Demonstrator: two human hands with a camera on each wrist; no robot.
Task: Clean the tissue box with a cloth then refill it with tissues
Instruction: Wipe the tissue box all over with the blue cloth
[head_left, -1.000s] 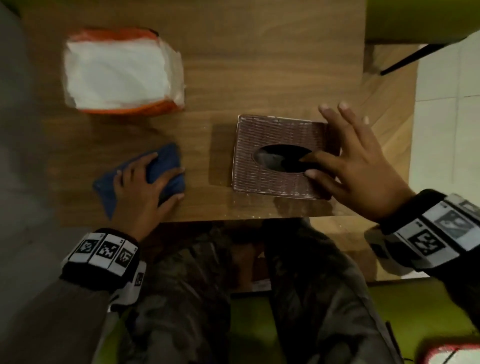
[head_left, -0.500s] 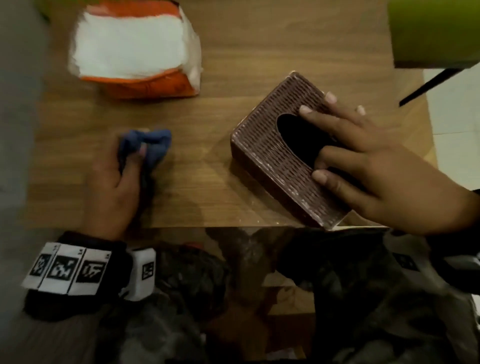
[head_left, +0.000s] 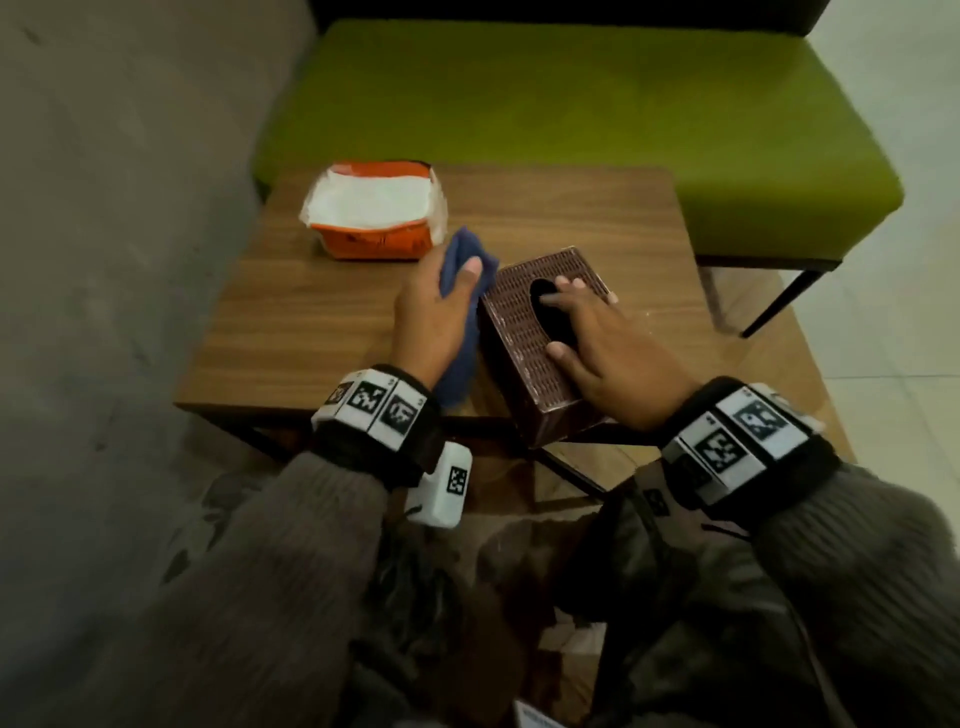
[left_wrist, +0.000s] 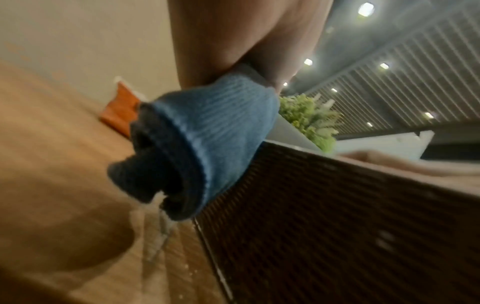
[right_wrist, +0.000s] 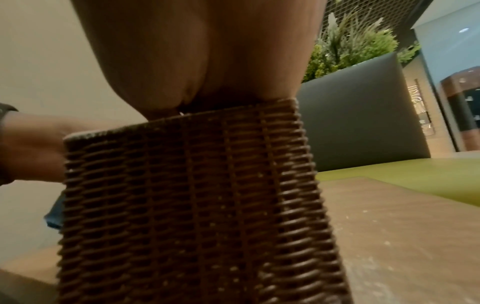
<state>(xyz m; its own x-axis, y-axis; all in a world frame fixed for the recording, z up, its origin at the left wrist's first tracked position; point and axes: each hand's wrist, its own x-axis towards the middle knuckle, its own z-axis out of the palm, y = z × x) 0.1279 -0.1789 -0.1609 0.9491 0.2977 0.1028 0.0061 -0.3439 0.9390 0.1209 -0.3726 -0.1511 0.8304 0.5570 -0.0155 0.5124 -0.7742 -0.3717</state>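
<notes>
A brown woven tissue box (head_left: 519, 358) stands at an angle at the near edge of the wooden table (head_left: 311, 322), its near corner past the edge. My right hand (head_left: 608, 343) lies on its top, thumb at the rim of the dark oval opening, fingertips over the far edge. My left hand (head_left: 441, 306) grips a blue cloth (head_left: 460, 364) and holds it against the box's left side. The left wrist view shows the bunched cloth (left_wrist: 207, 139) touching the woven wall (left_wrist: 337, 226). An orange pack of white tissues (head_left: 374, 208) lies at the table's far left.
A green padded bench (head_left: 571, 114) runs along the far side of the table. A grey wall (head_left: 104, 208) stands to the left, pale tiled floor (head_left: 909, 312) to the right. Bare tabletop lies left of my left hand. My knees sit below the near edge.
My left hand lifted the cloth off the table and brought it right, against the box's side. The right hand turned the box to an angle. The head view pulled back and up.
</notes>
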